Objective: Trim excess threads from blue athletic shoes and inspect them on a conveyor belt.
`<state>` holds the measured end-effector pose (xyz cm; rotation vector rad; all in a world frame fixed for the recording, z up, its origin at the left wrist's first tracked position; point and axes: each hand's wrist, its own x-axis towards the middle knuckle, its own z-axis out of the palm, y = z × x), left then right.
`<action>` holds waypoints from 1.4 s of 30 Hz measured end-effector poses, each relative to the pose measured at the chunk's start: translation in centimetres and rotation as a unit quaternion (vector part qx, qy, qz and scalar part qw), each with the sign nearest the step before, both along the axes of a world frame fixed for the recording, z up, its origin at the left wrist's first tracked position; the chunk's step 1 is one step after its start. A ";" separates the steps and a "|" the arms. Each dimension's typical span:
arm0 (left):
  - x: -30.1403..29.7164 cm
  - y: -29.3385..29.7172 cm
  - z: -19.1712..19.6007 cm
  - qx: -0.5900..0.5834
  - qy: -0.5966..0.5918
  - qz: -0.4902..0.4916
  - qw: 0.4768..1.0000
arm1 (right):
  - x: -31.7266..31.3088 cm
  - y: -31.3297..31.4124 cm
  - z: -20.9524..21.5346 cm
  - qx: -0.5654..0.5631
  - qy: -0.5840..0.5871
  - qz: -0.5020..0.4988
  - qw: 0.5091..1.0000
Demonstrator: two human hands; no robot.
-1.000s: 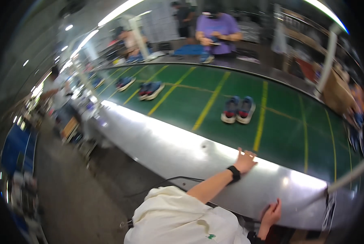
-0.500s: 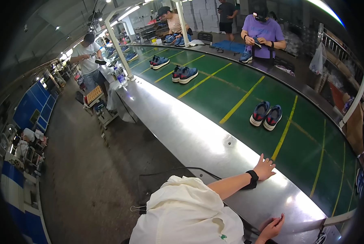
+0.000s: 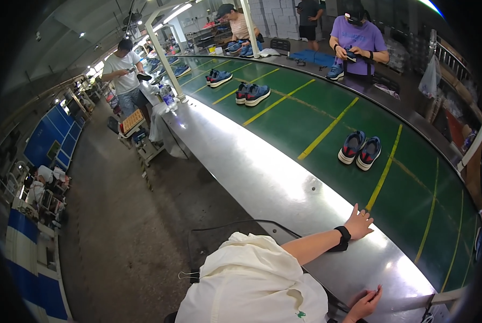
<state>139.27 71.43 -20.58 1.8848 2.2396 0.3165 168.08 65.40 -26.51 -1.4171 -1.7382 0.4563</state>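
My left hand point(image 3: 359, 222), with a black band on its wrist, lies with fingers spread on the metal ledge point(image 3: 262, 167) beside the green belt. Its fingertips reach the belt's near edge, close to the end of a yellow line. Lower down, over the same ledge, my right hand point(image 3: 364, 304) is turned partly up with its fingers curled in; no object shows in it. Beyond my left hand, a pair of blue sneakers point(image 3: 360, 151) with red heel patches and white soles stands upright on the belt point(image 3: 327, 145), apart from both hands.
More sneaker pairs point(image 3: 253, 94) stand farther up the belt. Across it, a person in purple point(image 3: 357, 40) handles a shoe. At the far left, a person in white point(image 3: 123, 72) holds a shoe. A bottle point(image 3: 168, 98) stands by a white post point(image 3: 167, 59). A cable point(image 3: 241, 221) loops beside me.
The whole scene has shifted slightly to the right as the view turned. Both hands keep the same pose and place on the ledge, and the nearest sneakers hold their place between the yellow lines.
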 end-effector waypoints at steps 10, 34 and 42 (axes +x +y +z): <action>0.0 -0.1 0.1 0.002 -0.002 -0.003 1.000 | -1.0 -0.6 2.4 -0.006 -0.006 -0.008 1.000; 0.2 -0.2 0.3 0.007 -0.012 -0.006 1.000 | -0.9 -0.5 3.0 -0.018 -0.007 -0.013 1.000; 0.3 -0.3 0.7 0.012 -0.027 -0.004 1.000 | 0.0 0.2 1.6 -0.019 -0.033 -0.012 0.999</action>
